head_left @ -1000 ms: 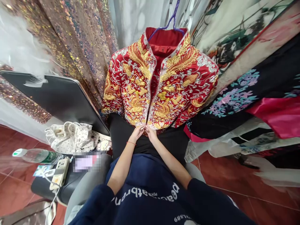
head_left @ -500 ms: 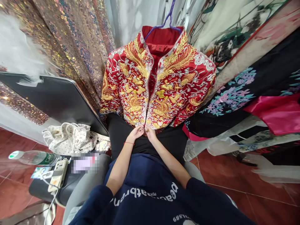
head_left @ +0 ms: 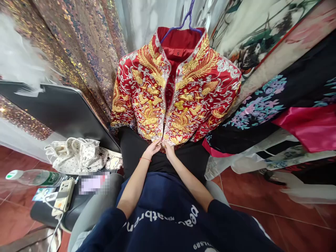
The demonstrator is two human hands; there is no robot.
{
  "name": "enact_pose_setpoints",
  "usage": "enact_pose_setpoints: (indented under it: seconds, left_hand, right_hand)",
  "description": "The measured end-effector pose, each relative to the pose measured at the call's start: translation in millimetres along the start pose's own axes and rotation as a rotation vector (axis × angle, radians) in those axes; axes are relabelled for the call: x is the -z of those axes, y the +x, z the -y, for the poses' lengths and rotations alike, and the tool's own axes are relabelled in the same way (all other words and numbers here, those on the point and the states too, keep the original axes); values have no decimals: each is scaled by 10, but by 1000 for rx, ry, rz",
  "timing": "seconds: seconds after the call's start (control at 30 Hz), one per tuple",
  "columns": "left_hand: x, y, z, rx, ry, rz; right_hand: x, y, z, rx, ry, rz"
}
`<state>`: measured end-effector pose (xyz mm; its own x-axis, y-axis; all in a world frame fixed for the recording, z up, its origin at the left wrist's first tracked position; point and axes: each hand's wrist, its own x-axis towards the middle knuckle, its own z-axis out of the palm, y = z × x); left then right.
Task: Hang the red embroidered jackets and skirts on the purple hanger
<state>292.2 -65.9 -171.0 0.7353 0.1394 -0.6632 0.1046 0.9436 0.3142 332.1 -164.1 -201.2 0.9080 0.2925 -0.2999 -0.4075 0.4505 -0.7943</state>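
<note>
A red jacket (head_left: 199,87) with gold and silver embroidery hangs from a purple hanger (head_left: 189,15) in front of me. Its stand collar is open and shows a red size label (head_left: 177,52) inside. The two front edges come close together toward the hem. There my left hand (head_left: 153,147) pinches the lower left front edge, a red string round its wrist. Right beside it, my right hand (head_left: 168,148) pinches the lower right front edge. Whatever small fastener may sit between the fingertips is too small to make out. Black cloth (head_left: 133,154) lies under the hem over my lap.
On the left, a dark panel (head_left: 70,115) stands before a sequined curtain (head_left: 86,49). A dotted cloth bag (head_left: 78,154), a plastic bottle (head_left: 36,177) and a power strip (head_left: 63,196) with a cable rest on a black seat (head_left: 76,211). Embroidered garments (head_left: 262,101) hang at the right.
Both hands keep their pinch at the jacket's hem with hardly any movement. The view has shifted slightly, so things at the left appear a little farther left.
</note>
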Motion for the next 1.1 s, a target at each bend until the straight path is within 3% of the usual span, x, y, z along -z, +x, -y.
enact_pose_setpoints:
  seconds: [0.63,1.1]
  left_hand:
    - [70,44,123,-235,111,40]
    - [66,13,144,-281,143,65]
  right_hand:
    - [3,1,42,82,-61,-36]
    - [-19,-23,73,26,-41,-10]
